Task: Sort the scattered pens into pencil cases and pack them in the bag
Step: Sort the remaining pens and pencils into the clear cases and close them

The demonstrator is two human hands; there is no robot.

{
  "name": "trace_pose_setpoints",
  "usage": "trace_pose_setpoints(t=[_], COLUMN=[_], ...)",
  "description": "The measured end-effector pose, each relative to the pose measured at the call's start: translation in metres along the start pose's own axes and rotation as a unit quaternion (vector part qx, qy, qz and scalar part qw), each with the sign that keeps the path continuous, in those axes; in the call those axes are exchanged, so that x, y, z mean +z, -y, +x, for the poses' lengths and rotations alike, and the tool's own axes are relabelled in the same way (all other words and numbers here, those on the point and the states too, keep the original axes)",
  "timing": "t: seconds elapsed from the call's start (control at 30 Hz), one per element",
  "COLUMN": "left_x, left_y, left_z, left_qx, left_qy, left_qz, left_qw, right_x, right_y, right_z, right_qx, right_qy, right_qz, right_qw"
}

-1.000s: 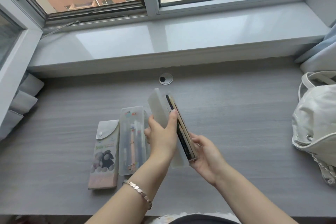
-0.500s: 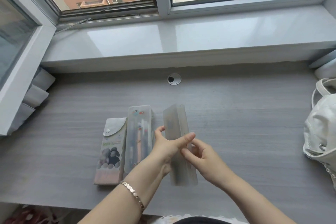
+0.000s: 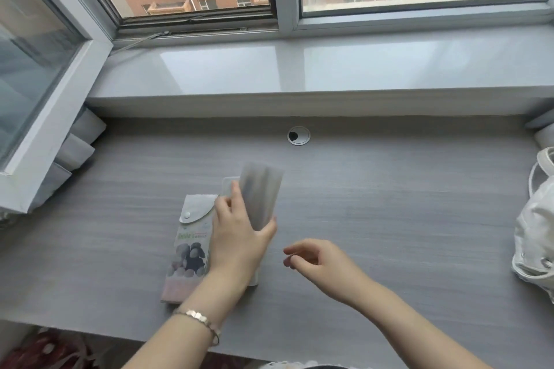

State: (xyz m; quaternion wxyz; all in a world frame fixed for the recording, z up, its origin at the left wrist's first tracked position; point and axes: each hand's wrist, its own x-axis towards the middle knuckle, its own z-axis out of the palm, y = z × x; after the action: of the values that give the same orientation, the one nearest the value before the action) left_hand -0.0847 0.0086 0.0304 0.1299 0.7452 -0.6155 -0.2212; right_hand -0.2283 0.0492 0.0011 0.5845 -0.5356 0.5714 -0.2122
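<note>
Left hand (image 3: 236,237) is gripping the frosted pencil case (image 3: 261,193) at its near end. The thumb is lying against the right edge and the fingers are wrapping over the left edge. The case is pointing away from the person, its far end leaning a little to the right. It is blurred. Dark pen shapes are showing faintly through its wall, number not readable. Whether it is resting on what lies beneath or hanging just above it, cannot tell.

Clear pencil case (image 3: 228,186) is lying on the desk (image 3: 389,219) under that hand, only its far corner and a bit of its near end peeking out. Printed pencil case (image 3: 189,246) is lying flat just beside it on the left, snap flap folded down.

Right hand (image 3: 317,260) is hovering over the desk to the right of the left hand, apart from the frosted case. Its fingers are curling loosely with thumb and forefinger close together, and nothing is in them.

White bag (image 3: 536,237) is sitting at the right edge of the desk, well apart from the cases and partly cut off. A bracelet (image 3: 199,319) is circling the left wrist. A cable grommet (image 3: 298,135) is sitting in the desk beyond the cases, near the windowsill (image 3: 329,69)
</note>
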Motion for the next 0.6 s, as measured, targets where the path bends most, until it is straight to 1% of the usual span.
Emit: trace_pose_setpoints(t=[0.13,0.23,0.3,0.37,0.43,0.5,0.53,0.6], left_x=[-0.003,-0.007,-0.009,-0.009,-0.007,-0.001,0.004,0.016], left_y=[0.027,0.047,0.056,0.057,0.049,0.029,0.015,-0.016], left_z=[0.03,0.044,0.046,0.046,0.042,0.036,0.033,0.025], left_qx=[-0.059,-0.102,-0.115,-0.116,-0.082,-0.003,0.043,0.126], left_qy=[0.018,0.027,0.05,0.049,0.028,0.013,0.022,0.078], left_qz=[0.129,0.163,0.192,0.204,0.206,0.193,0.184,0.171], left_qw=[0.99,0.981,0.973,0.971,0.975,0.981,0.982,0.974], right_x=[-0.008,-0.012,-0.015,-0.018,-0.024,-0.035,-0.044,-0.063], right_y=[-0.007,-0.016,-0.023,-0.029,-0.032,-0.033,-0.034,-0.036], right_z=[0.006,0.007,0.006,0.005,0.004,0.002,-0.001,-0.007], right_qx=[0.04,0.061,0.072,0.075,0.075,0.074,0.075,0.079], right_qy=[-0.015,-0.014,-0.018,-0.019,-0.021,-0.032,-0.044,-0.069], right_qz=[-0.053,-0.064,-0.064,-0.07,-0.074,-0.08,-0.09,-0.117], right_qw=[0.998,0.996,0.995,0.995,0.994,0.994,0.992,0.988])
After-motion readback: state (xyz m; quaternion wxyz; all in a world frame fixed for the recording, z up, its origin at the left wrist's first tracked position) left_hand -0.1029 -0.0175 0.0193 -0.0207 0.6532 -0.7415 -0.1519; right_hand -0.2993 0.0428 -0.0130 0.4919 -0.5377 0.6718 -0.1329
